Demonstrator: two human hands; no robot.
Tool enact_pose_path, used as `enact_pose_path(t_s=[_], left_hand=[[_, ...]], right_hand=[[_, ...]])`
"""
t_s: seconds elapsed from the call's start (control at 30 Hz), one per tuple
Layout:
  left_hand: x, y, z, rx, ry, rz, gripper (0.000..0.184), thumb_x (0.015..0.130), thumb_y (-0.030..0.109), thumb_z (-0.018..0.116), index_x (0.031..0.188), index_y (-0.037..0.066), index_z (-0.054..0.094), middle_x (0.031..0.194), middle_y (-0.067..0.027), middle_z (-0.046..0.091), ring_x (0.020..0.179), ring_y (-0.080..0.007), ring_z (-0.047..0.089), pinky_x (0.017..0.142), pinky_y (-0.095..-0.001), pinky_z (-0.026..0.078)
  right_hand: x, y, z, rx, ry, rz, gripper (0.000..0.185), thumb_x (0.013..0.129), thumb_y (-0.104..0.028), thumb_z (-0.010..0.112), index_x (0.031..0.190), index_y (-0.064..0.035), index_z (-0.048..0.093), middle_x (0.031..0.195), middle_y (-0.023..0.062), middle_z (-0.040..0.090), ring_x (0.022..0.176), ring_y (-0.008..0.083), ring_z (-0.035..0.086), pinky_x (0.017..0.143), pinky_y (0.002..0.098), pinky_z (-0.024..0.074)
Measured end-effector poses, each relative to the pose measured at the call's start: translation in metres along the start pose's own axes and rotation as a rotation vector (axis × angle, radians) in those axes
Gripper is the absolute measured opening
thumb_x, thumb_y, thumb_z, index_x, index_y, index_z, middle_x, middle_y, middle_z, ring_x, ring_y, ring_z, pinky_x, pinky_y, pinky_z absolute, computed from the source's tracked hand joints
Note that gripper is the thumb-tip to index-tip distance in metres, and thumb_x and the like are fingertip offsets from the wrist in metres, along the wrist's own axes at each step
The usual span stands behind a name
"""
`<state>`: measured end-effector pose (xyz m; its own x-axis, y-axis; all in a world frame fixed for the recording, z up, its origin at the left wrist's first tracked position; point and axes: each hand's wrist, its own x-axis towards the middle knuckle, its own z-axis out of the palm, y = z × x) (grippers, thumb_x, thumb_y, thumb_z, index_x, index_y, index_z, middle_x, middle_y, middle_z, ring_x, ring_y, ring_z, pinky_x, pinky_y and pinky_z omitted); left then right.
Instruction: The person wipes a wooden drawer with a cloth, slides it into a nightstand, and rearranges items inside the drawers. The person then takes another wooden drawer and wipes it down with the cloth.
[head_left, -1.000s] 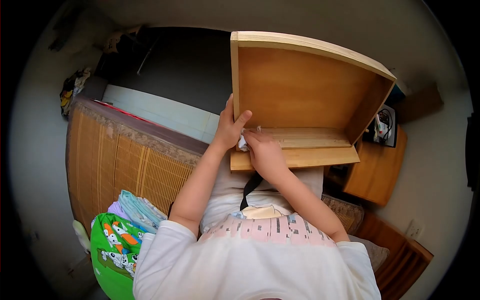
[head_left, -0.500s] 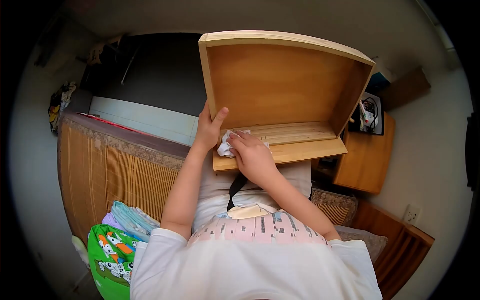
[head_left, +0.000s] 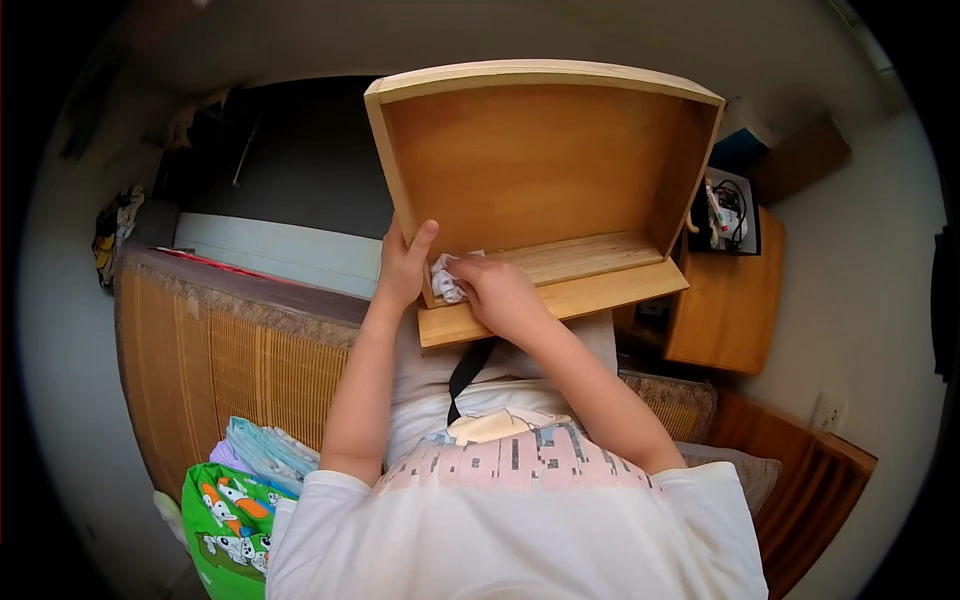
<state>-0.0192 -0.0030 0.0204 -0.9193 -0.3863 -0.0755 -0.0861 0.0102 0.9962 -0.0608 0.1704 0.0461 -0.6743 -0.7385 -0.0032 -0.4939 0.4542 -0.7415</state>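
A wooden drawer (head_left: 550, 165) is tilted up on my lap, its open side facing me and its wider front panel (head_left: 560, 300) lowest. My left hand (head_left: 405, 265) grips the drawer's left side wall, thumb on the near edge and the other fingers hidden behind it. In my right hand (head_left: 500, 295) is a crumpled white cloth (head_left: 447, 280), pressed into the drawer's lower left inside corner. The fingers of that hand are bent over the cloth and partly hide it.
A bed with a woven bamboo mat (head_left: 265, 350) lies to the left, with folded clothes (head_left: 265, 450) and a green printed fabric (head_left: 230, 515) on it. At right, a wooden cabinet (head_left: 735, 310) carries a box of cables (head_left: 730, 210). A wooden headboard (head_left: 800, 480) is at lower right.
My right hand has slid the cloth left, deeper into the drawer's lower left corner. The drawer and my left hand appear slightly further left in view.
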Motion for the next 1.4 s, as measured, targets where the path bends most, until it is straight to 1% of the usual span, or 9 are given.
enact_pose_path(t_s=[0.23,0.47,0.63,0.87,0.93,1.07,1.2,1.3,1.4], left_hand=[[-0.001,0.010,0.003,0.030,-0.002,0.020,0.066,0.097,0.051,0.060,0.136,-0.001,0.049,0.127,-0.0164,0.062,0.120,-0.0265,0.056,0.102,-0.0359,0.042],[-0.004,0.005,0.007,0.020,0.011,0.040,0.061,0.098,0.045,0.061,0.135,-0.002,0.050,0.126,-0.0156,0.063,0.120,-0.0251,0.056,0.102,-0.0346,0.041],[-0.003,0.006,0.003,0.003,-0.003,0.049,0.058,0.099,0.042,0.060,0.133,-0.004,0.050,0.126,-0.0147,0.063,0.118,-0.0237,0.056,0.102,-0.0339,0.041],[0.003,0.004,-0.004,-0.050,0.062,0.027,0.052,0.100,0.038,0.061,0.129,-0.005,0.054,0.122,-0.0134,0.064,0.115,-0.0215,0.057,0.100,-0.0325,0.042],[0.002,0.002,-0.007,-0.046,0.090,0.032,0.048,0.100,0.035,0.061,0.126,-0.005,0.056,0.118,-0.0128,0.065,0.112,-0.0211,0.058,0.097,-0.0323,0.044],[0.009,-0.002,-0.006,-0.028,0.128,0.059,0.046,0.099,0.033,0.061,0.125,-0.005,0.056,0.116,-0.0121,0.065,0.109,-0.0210,0.059,0.095,-0.0322,0.045],[0.015,0.014,0.010,-0.122,0.190,0.042,0.044,0.097,0.032,0.063,0.121,-0.004,0.056,0.111,-0.0130,0.065,0.104,-0.0196,0.059,0.092,-0.0312,0.046],[0.005,0.026,0.032,-0.124,0.262,0.054,0.040,0.095,0.031,0.065,0.113,-0.003,0.054,0.104,-0.0111,0.062,0.097,-0.0176,0.058,0.087,-0.0300,0.045],[-0.012,0.027,0.053,-0.153,0.250,0.049,0.042,0.094,0.028,0.063,0.120,-0.003,0.050,0.111,-0.0114,0.059,0.103,-0.0177,0.056,0.091,-0.0310,0.044]], right_hand=[[-0.059,0.119,-0.126,-0.318,0.302,0.499,0.018,0.088,-0.001,0.058,0.100,-0.0028,0.071,0.096,0.0207,0.069,0.095,0.0432,0.063,0.088,0.0476,0.0505],[-0.053,0.055,-0.050,-0.254,0.288,-0.021,0.026,0.078,0.008,0.052,0.099,0.0019,0.065,0.103,0.0232,0.068,0.101,0.0422,0.062,0.100,0.0501,0.0470],[-0.070,0.099,-0.105,-0.718,0.198,0.336,0.025,0.077,0.003,0.057,0.100,0.0000,0.067,0.106,0.0168,0.071,0.102,0.0310,0.066,0.110,0.0452,0.0388],[-0.085,0.094,-0.124,-0.811,0.264,0.289,0.018,0.077,0.001,0.059,0.092,-0.0006,0.069,0.092,0.0153,0.071,0.092,0.0315,0.066,0.098,0.0421,0.0417],[-0.104,0.068,-0.139,-0.653,0.130,0.379,0.021,0.077,0.004,0.057,0.094,-0.0010,0.069,0.089,0.0144,0.070,0.089,0.0328,0.065,0.093,0.0410,0.0417],[-0.147,0.068,-0.159,-0.094,0.591,0.469,0.024,0.088,0.009,0.046,0.100,0.0027,0.066,0.094,0.0178,0.069,0.093,0.0316,0.067,0.085,0.0398,0.0510],[-0.180,0.094,-0.133,0.897,0.985,0.817,0.026,0.101,-0.013,0.043,0.119,-0.0020,0.059,0.103,0.0064,0.067,0.094,0.0199,0.067,0.085,0.0320,0.0529],[-0.156,0.072,-0.096,1.326,0.687,0.806,0.057,0.104,-0.053,0.045,0.135,-0.0045,0.050,0.117,0.0061,0.062,0.104,0.0173,0.063,0.089,0.0314,0.0507],[-0.100,0.018,-0.084,1.138,0.571,0.785,0.090,0.089,-0.046,0.072,0.151,0.0027,0.029,0.136,0.0160,0.051,0.129,0.0234,0.047,0.109,0.0325,0.0343]])
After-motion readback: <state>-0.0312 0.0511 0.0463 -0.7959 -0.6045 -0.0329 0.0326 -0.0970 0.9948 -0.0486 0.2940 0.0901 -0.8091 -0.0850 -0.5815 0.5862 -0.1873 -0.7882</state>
